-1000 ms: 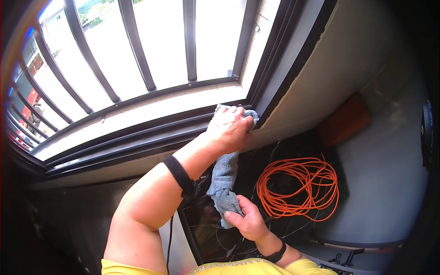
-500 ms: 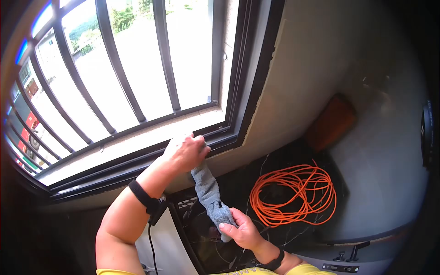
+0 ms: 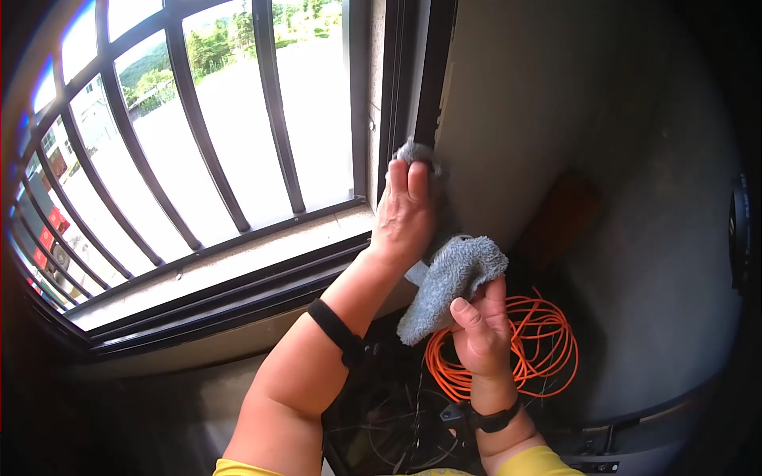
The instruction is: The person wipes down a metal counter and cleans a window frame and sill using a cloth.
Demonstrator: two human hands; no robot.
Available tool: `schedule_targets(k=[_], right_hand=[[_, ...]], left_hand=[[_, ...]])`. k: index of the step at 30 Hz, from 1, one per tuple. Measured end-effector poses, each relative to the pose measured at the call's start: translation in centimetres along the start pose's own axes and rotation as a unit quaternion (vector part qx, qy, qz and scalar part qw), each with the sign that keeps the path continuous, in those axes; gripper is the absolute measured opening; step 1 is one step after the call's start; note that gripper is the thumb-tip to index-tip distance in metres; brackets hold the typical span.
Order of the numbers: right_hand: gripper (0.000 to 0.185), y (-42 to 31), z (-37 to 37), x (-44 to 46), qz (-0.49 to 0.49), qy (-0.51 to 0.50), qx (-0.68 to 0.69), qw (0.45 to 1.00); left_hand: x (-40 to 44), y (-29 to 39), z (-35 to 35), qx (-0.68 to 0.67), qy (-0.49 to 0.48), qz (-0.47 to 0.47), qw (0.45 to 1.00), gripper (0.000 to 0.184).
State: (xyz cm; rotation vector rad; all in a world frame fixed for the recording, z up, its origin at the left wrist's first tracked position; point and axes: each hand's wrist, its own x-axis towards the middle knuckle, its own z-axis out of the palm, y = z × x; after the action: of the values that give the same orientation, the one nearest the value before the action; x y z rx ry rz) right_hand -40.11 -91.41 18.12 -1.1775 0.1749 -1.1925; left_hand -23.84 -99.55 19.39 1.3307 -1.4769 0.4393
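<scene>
A fluffy grey cloth (image 3: 448, 278) stretches between both of my hands. My left hand (image 3: 405, 210) presses one end of it against the dark window frame (image 3: 405, 103) near the lower right corner, with a bit of cloth poking out past the fingertips. Below and to the right, my right hand (image 3: 480, 333) grips the loose, folded end between thumb and fingers. Part of the cloth's middle lies in shadow behind the left hand. Each wrist wears a black strap.
Dark bars (image 3: 182, 71) cross the bright window. An orange cable coil (image 3: 548, 317) lies on the dark surface behind my right hand. A brownish-red block (image 3: 567, 214) stands by the wall at the right, dim in shadow.
My left hand has gone from the bottom sill up and right to the side of the frame. The right hand has risen too, carrying its end of the cloth upward.
</scene>
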Motion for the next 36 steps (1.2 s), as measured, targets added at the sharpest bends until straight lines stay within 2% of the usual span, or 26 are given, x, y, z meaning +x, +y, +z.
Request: schedule_targets(k=[1,2,4,6,10,11,12,13,14,15,16,18,19,21,22,23,24,25,26,28,30,33,34,36], right_hand=[[0.054,0.3,-0.3,-0.3,0.01,0.009,-0.014,1.0],[0.054,1.0,-0.5,-0.7,0.008,0.009,-0.014,1.0],[0.052,2.7,-1.3,-1.8,0.079,0.017,-0.02,0.997],[0.05,4.0,-1.1,-2.6,0.093,0.013,-0.061,0.994],[0.06,5.8,-1.5,-2.7,0.085,-0.057,-0.166,0.981],[0.069,6.0,-1.9,-2.4,0.056,-0.086,-0.306,0.947],[0.071,5.6,-1.1,-2.0,-0.027,-0.11,-0.459,0.881],[0.07,5.9,-0.4,-1.2,-0.032,-0.102,-0.468,0.877],[0.069,6.4,0.2,-0.6,-0.035,-0.097,-0.479,0.872],[0.063,6.8,0.3,-0.2,0.06,-0.076,-0.396,0.913],[0.056,6.4,1.3,0.3,0.089,-0.09,-0.355,0.926],[0.05,5.7,3.4,0.9,0.0,-0.155,-0.449,0.88],[0.045,4.7,5.1,1.7,-0.086,-0.161,-0.5,0.847],[0.044,1.6,6.9,5.7,-0.291,-0.115,-0.592,0.743],[0.041,-0.4,7.9,8.8,-0.4,-0.09,-0.613,0.675],[0.033,-2.8,9.6,11.5,-0.477,-0.055,-0.694,0.537],[0.028,-3.8,10.5,14.3,-0.511,-0.016,-0.745,0.429],[0.023,-4.6,11.1,17.0,-0.538,0.025,-0.782,0.315],[0.015,-4.4,10.3,19.7,-0.525,0.027,-0.811,0.258],[0.012,-2.2,10.0,20.4,-0.449,0.025,-0.884,0.127],[0.011,0.1,8.7,19.8,-0.438,0.003,-0.896,0.073],[0.014,3.6,7.3,17.7,-0.381,-0.036,-0.916,0.12],[0.016,5.5,6.4,16.1,-0.345,-0.067,-0.928,0.121],[0.022,10.2,3.3,12.7,-0.281,-0.161,-0.935,0.146]], left_hand=[[-1.5,-0.7,0.3,0.0,-0.021,-0.009,1.0,0.041],[-3.0,-1.1,-0.1,0.011,-0.084,-0.038,0.996,0.039],[-5.6,-2.4,-0.5,0.003,-0.112,-0.045,0.993,0.034],[-7.5,-3.3,-1.8,0.024,-0.301,-0.079,0.95,0.03],[-10.2,-3.4,-4.6,-0.093,-0.296,-0.16,0.937,0.029],[-10.2,-2.4,-5.8,-0.276,-0.271,-0.29,0.875,0.026],[-9.9,-1.3,-7.3,-0.444,-0.233,-0.402,0.766,0.025],[-10.1,0.0,-8.8,-0.572,-0.229,-0.434,0.658,0.034],[-10.6,1.0,-9.9,-0.597,-0.214,-0.434,0.64,0.034],[-11.1,0.7,-10.8,-0.607,-0.226,-0.43,0.629,0.036],[-11.8,0.1,-12.0,-0.616,-0.239,-0.425,0.619,0.04],[-13.5,0.3,-13.7,-0.623,-0.161,-0.379,0.665,0.043],[-14.0,0.8,-14.7,-0.646,-0.089,-0.371,0.661,0.043],[-15.5,0.8,-17.9,-0.544,-0.039,-0.385,0.745,0.037],[-17.1,0.1,-19.1,-0.489,-0.015,-0.394,0.778,0.034],[-18.9,-0.6,-20.2,-0.483,-0.028,-0.442,0.755,0.029],[-20.8,-1.1,-21.2,-0.473,-0.041,-0.49,0.731,0.024],[-22.9,-1.4,-21.6,-0.425,-0.044,-0.512,0.745,0.019],[-24.9,-1.7,-22.0,-0.375,-0.047,-0.532,0.758,0.014],[-28.1,-2.0,-23.6,-0.333,-0.022,-0.575,0.747,0.01],[-31.2,-2.8,-25.3,-0.291,0.002,-0.59,0.753,0.01],[-35.5,-4.3,-28.1,-0.184,0.005,-0.592,0.785,0.011],[-36.6,-4.6,-28.8,-0.195,0.004,-0.586,0.787,0.011],[-38.7,-5.2,-29.8,-0.064,-0.042,-0.54,0.838,0.008]])
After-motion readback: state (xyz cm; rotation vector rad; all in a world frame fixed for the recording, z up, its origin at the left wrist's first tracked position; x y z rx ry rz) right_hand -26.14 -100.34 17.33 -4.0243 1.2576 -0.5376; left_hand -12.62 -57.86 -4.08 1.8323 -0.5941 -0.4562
